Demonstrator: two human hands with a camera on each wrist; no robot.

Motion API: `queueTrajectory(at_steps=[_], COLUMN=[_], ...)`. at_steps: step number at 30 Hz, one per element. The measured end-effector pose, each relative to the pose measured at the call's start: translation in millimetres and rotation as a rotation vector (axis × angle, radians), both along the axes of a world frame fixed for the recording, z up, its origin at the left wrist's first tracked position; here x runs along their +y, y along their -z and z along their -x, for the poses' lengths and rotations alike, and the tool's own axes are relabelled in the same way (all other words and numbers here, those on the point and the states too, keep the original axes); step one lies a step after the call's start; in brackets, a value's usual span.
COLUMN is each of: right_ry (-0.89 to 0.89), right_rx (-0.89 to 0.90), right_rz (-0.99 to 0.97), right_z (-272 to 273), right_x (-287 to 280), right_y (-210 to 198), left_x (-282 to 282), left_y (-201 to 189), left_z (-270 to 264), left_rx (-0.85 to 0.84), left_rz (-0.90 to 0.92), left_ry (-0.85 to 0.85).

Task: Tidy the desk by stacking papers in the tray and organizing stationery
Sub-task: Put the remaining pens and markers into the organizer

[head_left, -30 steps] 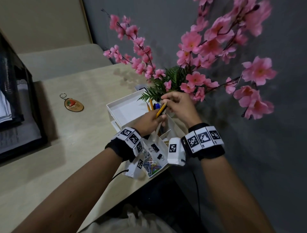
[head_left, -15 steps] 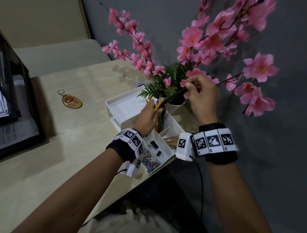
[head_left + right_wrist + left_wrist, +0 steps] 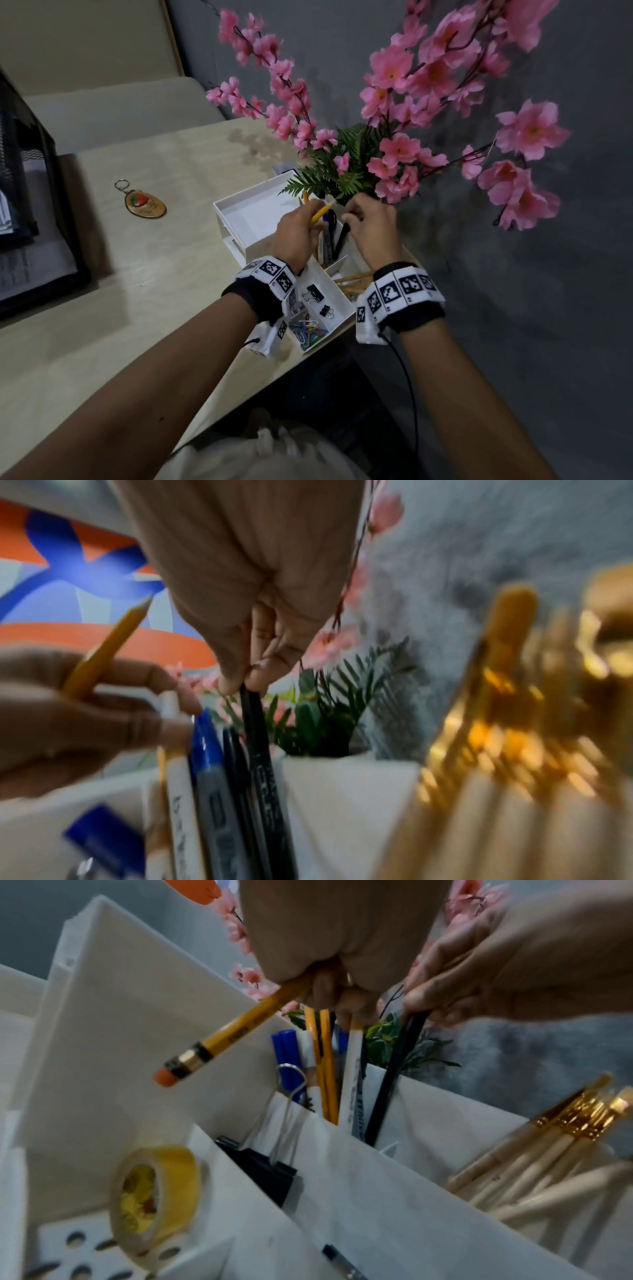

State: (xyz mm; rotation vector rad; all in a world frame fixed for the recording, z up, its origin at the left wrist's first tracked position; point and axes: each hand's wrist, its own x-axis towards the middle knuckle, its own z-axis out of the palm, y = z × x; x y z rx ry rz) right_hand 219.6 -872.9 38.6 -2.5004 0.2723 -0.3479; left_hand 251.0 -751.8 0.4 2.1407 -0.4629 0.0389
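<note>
Both forearms are reaching fwd over the desk (image 3: 164, 260) edge, wrists w/ black bands + square-code tags, hands meeting over the white organizer (image 3: 329, 308) at the desk's right-hand corner.

Left hand (image 3: 301, 236) is curling into a fist round a yellow pencil (image 3: 236, 1031): point sticking up past the knuckles, orange eraser + brass ferrule angling down-left. Same hand's fingertips are also touching the top of a white pen (image 3: 349, 1074) standing in the pen slot.

Right hand (image 3: 371, 228) is hovering just beside it, thumb + forefinger pinching the top of a black pen (image 3: 263, 750) that's standing upright in the same slot, lower end inside the compartment.

Also standing in that slot: blue marker (image 3: 287, 1061), more yellow pencils. Brushes (image 3: 534, 1158) w/ gold ferrules are lying in the compartment to the right. Binder clip (image 3: 270, 1153) + tape roll (image 3: 157, 1194) are sitting in nearer sections; coloured paperclips (image 3: 310, 330) in the front one.

Writing: print on the black pen, white pen and pencil barrels is too blurred to read. Keyring (image 3: 145, 205) is lying well apart to the left on the desk. Pink flowers (image 3: 394, 113) are standing right behind the organizer.
</note>
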Motion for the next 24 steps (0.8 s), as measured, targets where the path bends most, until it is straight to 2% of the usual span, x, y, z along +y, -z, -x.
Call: queueTrajectory(at_steps=[3,6,9,11,14,18,24], right_ry=[0.017,0.002,0.005,-0.009,-0.012,0.022,0.0], right_rx=[0.065,0.028,-0.053,-0.007,0.098,0.043,0.131], right_rz=[-0.041,-0.092,-0.201,-0.379,-0.528,-0.708,-0.589], right_z=[3.1,4.9,7.7,9.1,10.0,6.3,0.2], right_x=[1.1,1.8,5.2,13.1,21.3,16.5,25.7], right_y=[16.1,11.0,-2.2,-5.1,-2.6,-11.1,-4.3], left_x=[1.3,5.7,4.3,1.6,-2.4,2.9,-0.3], left_y=[7.8,21.0,24.0,20.7,14.0,10.7,10.3], left_z=[-2.1,5.0,10.3,9.4,8.6,7.8,8.5], left_rx=[0.001,-0.002,0.031,0.057,0.048,0.06,0.108], left_rz=[-0.19,-0.362,-0.292,-0.264,-0.243,-0.252,-0.246], left_ry=[0.025,0.097,0.064,0.04,0.084,0.082,0.1])
